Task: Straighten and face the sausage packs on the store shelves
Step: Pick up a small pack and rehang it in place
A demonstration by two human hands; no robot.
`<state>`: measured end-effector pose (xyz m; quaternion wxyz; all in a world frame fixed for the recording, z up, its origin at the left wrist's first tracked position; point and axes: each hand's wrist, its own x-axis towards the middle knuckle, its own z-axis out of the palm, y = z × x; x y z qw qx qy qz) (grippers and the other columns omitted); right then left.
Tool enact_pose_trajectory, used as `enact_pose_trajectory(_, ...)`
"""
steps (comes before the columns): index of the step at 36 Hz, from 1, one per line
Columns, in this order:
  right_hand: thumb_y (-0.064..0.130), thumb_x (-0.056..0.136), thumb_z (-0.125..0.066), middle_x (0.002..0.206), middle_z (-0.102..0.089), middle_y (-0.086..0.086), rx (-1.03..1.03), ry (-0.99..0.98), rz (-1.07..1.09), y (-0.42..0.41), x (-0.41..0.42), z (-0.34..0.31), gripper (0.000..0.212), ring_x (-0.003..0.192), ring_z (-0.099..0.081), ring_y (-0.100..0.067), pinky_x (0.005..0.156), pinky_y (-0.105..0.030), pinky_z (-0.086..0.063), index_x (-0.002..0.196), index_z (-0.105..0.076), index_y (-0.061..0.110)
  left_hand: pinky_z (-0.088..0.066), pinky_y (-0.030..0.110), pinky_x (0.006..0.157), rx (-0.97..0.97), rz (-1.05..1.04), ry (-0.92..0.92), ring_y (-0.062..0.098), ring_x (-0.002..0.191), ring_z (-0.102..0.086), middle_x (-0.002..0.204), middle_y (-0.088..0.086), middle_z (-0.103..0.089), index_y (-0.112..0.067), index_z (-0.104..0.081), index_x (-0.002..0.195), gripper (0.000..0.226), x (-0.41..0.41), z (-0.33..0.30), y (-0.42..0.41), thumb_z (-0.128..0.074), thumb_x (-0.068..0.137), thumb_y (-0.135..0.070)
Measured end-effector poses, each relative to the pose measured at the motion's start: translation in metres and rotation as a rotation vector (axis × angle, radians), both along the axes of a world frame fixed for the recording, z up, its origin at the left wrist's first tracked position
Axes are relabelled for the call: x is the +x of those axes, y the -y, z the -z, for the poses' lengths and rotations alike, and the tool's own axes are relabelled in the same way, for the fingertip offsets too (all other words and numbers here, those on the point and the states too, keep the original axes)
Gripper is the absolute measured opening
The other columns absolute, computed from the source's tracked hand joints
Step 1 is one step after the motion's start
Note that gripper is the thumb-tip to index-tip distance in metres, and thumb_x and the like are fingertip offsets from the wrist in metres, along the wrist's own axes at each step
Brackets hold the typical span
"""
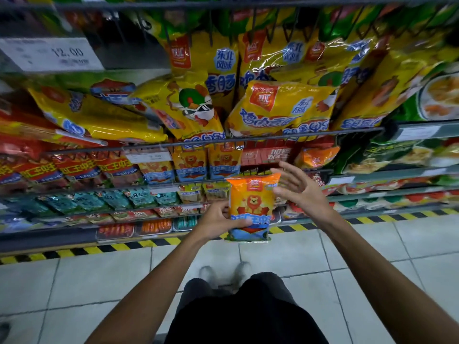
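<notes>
My left hand (pixel 218 220) grips the lower part of an orange sausage pack with a lion picture (pixel 252 202), held upright in front of the shelves. My right hand (pixel 301 188) is spread with straight fingers just right of the pack's upper edge, touching or nearly touching it. Matching lion packs (pixel 190 165) stand in a row on the shelf behind. Large yellow sausage packs (pixel 280 108) lean unevenly on the shelf above, behind a wire rail (pixel 248 140).
Red sausage packs (pixel 62 167) fill the left shelf, teal packs (pixel 104 199) sit lower down. Green frozen-food bags (pixel 387 155) lie to the right. A black-and-yellow hazard strip (pixel 124 247) edges the shelf base above the tiled floor (pixel 99 281). A price tag (pixel 52 54) hangs upper left.
</notes>
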<state>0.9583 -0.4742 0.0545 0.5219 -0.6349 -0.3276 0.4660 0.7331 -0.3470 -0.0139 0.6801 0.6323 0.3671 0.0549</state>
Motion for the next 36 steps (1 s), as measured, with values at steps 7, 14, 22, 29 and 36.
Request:
enact_pose_trajectory(7, 0.021, 0.075, -0.089, 0.112, -0.078, 0.006, -0.182, 0.025, -0.136, 0.007, -0.019, 0.016, 0.048, 0.105, -0.073, -0.012, 0.085, -0.023, -0.058, 0.119, -0.07, 0.018, -0.056, 0.015, 0.072, -0.083, -0.013, 0.009, 0.004, 0.09, -0.076, 0.098, -0.014, -0.08, -0.029, -0.077, 0.099, 0.03, 0.021, -0.013, 0.01, -0.093, 0.077, -0.019)
enact_pose_trajectory(14, 0.01, 0.079, -0.087, 0.085, -0.079, 0.012, -0.101, 0.096, -0.097, -0.001, 0.016, 0.018, 0.02, 0.082, -0.075, -0.007, 0.072, -0.021, -0.058, 0.091, -0.074, 0.02, -0.061, 0.026, 0.088, -0.121, -0.111, 0.013, 0.011, 0.101, -0.076, 0.106, -0.006, -0.081, -0.027, -0.075, 0.106, 0.035, 0.056, -0.022, 0.011, -0.092, 0.077, -0.018)
enact_pose_trajectory(22, 0.025, 0.072, -0.084, 0.101, -0.079, 0.009, -0.158, -0.158, -0.138, 0.001, 0.054, 0.018, 0.045, 0.095, -0.075, -0.011, 0.08, -0.031, -0.063, 0.113, -0.066, 0.02, -0.053, 0.011, 0.062, -0.014, -0.365, 0.067, -0.006, 0.067, -0.068, 0.091, 0.005, -0.074, -0.007, -0.075, 0.101, 0.025, 0.089, -0.017, 0.046, -0.087, 0.08, -0.001)
enact_pose_trajectory(29, 0.031, 0.065, -0.09, 0.099, -0.08, 0.008, -0.05, 0.008, -0.07, -0.004, 0.057, 0.018, 0.041, 0.091, -0.076, -0.01, 0.075, -0.021, -0.059, 0.102, -0.074, 0.023, -0.059, 0.028, 0.095, -0.038, -0.268, 0.054, 0.013, 0.115, -0.072, 0.12, -0.007, -0.077, -0.024, -0.071, 0.123, 0.047, 0.078, -0.005, 0.044, -0.087, 0.083, -0.007)
enact_pose_trajectory(36, 0.036, 0.069, -0.091, 0.101, -0.079, 0.006, -0.068, 0.091, -0.132, -0.016, 0.05, 0.026, 0.05, 0.093, -0.076, -0.011, 0.076, -0.024, -0.059, 0.111, -0.07, 0.018, -0.053, 0.01, 0.087, 0.082, -0.232, 0.081, -0.009, 0.106, -0.068, 0.109, -0.028, -0.075, -0.056, -0.075, 0.104, 0.049, 0.068, 0.003, 0.016, -0.09, 0.081, -0.015)
